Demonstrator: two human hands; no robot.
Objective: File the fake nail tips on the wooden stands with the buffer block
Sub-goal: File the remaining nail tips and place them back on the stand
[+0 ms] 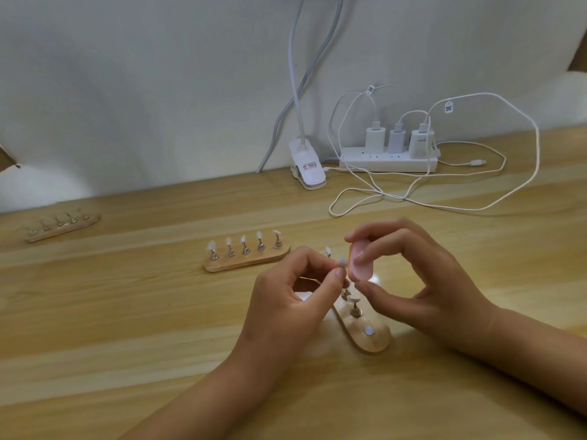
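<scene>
While left hand (pixel 287 300) is pinching a nail tip (pixel 342 260), right hand (pixel 425 281) is gripping the pink block (pixel 360 260) — just beside it.

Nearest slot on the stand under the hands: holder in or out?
Out. Only a bare round disc shows at the near end of the stand; the next holder stands upright with its tip.

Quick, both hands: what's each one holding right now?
Left hand: pinches a nail tip between thumb and forefinger.
Right hand: holds the buffer block, against that tip.
</scene>
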